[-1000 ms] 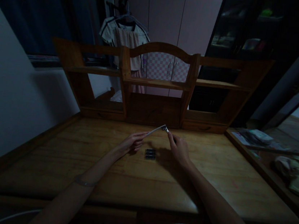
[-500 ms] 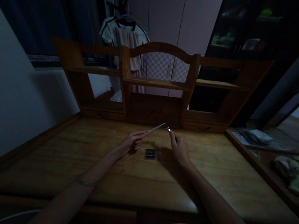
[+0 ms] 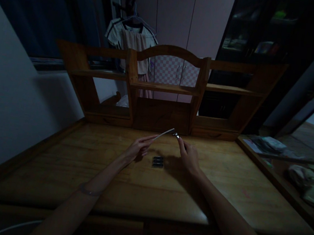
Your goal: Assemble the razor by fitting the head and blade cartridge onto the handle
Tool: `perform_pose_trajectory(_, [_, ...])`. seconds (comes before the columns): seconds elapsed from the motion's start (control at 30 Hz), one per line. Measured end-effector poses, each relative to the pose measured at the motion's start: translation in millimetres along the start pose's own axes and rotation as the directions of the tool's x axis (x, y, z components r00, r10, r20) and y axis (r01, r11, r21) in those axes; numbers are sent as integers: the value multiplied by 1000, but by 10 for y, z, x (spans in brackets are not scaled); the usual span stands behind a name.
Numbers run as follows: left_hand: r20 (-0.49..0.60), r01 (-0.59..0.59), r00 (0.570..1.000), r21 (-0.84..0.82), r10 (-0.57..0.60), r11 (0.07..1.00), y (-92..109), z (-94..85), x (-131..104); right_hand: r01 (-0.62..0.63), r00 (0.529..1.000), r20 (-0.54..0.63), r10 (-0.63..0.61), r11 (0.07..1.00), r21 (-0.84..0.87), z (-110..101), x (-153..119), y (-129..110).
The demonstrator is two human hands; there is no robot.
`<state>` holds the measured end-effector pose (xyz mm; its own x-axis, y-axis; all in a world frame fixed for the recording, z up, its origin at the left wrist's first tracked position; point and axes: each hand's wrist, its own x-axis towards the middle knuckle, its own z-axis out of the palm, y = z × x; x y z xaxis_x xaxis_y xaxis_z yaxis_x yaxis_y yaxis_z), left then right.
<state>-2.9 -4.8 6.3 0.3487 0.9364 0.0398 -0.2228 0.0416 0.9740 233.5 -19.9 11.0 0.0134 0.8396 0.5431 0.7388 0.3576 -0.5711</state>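
My left hand [image 3: 138, 148] is closed on one end of a thin, flat white strip [image 3: 164, 133], which slants up and to the right above the desk. My right hand [image 3: 189, 155] pinches a small shiny metal tool [image 3: 176, 135], its tip close to the strip's far end. Whether the two touch, I cannot tell. The tool's exact kind is too small and dark to make out. Between and below my hands, a small black object with several ridged rows [image 3: 157, 162] lies on the wooden desk [image 3: 147, 196].
A wooden shelf unit [image 3: 164, 88] rises along the desk's back edge. A wall [image 3: 14, 88] borders the left side. To the right, a lower surface holds papers [image 3: 265, 144] and a pale cloth item [image 3: 309, 182]. Clothes [image 3: 135, 38] hang behind the shelves.
The white strip has turned slightly, so it looks thinner and straighter. Both hands stay almost in place; the black object has not moved on the desk.
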Motion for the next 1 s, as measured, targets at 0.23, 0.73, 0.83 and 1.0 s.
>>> perform_pose_trajectory(0.23, [24, 11, 1000, -33, -10, 999, -29, -32, 15, 31, 999, -18, -29, 995, 90, -9, -3, -9])
perform_pose_trajectory(0.73, [71, 4, 997, -83, 2, 996, -99, -49, 44, -407, 909, 381, 167, 545, 733, 95, 64, 70])
perform_pose_trajectory(0.83, [55, 15, 998, -66, -12, 998, -84, -57, 38, -631, 766, 642, -19, 164, 758, 106, 113, 98])
perform_pose_trajectory(1.0, [17, -49, 999, -65, 50, 997, -48, -22, 16, -765, 639, 711, -293, -149, 626, 87, 127, 146])
